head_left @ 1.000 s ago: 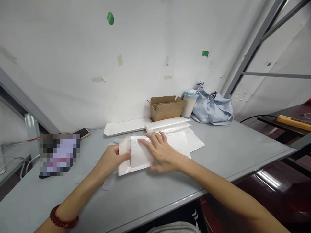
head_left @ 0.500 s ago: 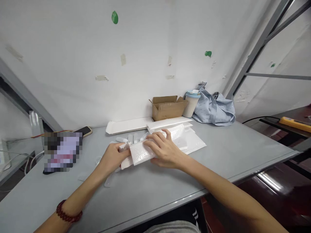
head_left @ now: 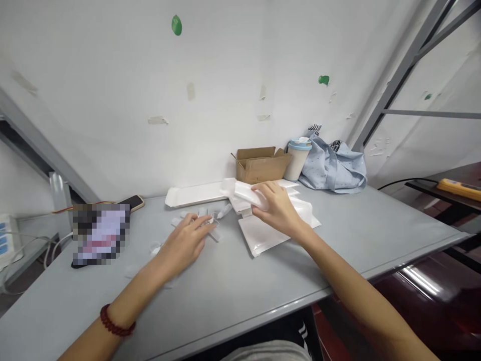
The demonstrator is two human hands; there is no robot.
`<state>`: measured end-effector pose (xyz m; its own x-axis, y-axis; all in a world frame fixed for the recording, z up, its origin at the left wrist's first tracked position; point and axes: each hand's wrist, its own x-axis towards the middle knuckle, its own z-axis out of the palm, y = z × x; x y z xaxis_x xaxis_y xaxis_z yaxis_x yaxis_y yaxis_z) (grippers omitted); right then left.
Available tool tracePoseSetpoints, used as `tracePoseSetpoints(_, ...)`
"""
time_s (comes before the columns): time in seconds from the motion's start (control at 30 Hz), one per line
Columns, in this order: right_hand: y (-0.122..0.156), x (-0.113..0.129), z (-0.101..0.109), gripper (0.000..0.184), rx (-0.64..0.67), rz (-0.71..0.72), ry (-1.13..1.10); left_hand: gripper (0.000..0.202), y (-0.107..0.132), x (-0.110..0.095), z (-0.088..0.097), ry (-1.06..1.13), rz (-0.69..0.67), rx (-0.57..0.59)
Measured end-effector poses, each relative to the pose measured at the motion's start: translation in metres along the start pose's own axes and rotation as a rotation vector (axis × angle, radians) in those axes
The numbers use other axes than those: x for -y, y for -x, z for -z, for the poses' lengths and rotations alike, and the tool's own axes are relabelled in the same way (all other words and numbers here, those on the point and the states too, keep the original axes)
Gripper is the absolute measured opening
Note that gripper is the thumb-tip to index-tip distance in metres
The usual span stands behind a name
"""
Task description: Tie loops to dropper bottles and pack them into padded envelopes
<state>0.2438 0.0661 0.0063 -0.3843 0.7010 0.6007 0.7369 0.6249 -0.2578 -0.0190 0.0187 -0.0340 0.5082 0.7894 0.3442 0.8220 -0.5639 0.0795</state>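
Observation:
A white bubble mailer (head_left: 242, 191) is gripped in my right hand (head_left: 278, 208), tilted up over other white padded mailers (head_left: 263, 235) that lie on the grey table. My left hand (head_left: 187, 244) hovers palm down with its fingers apart, reaching over a scatter of small translucent plastic pieces (head_left: 224, 211). Whether its fingertips touch one of these pieces cannot be made out. Behind the pieces, a long flat white packet (head_left: 195, 194) lies along the wall.
At the back stand an open cardboard box (head_left: 261, 168) and a lidded cup (head_left: 298, 159), beside a light blue cloth bag (head_left: 334, 168). To the left lie a phone (head_left: 133, 202) and a blurred-out item (head_left: 103, 233). The table's front edge (head_left: 278, 318) runs below my arms.
My left hand has let go of the mailer and moved over the plastic pieces. My right hand has carried the mailer back and right, turning it; another mailer beneath is now uncovered.

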Motion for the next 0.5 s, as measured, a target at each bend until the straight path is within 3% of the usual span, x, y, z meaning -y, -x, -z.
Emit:
tracePoseSetpoints(0.17,0.004,0.011,-0.005,0.034,0.2,0.055,0.022,0.033,0.0,-0.016,-0.003,-0.136,-0.072,0.122)
tracePoseSetpoints(0.33,0.006,0.013,-0.007,0.039,0.256,0.087,0.021,0.03,0.0,-0.023,0.013,0.14,-0.097,0.013)
tracePoseSetpoints(0.5,0.005,0.013,-0.005,0.038,0.273,0.072,0.003,0.035,0.003,-0.024,0.039,0.429,0.19,-0.174)
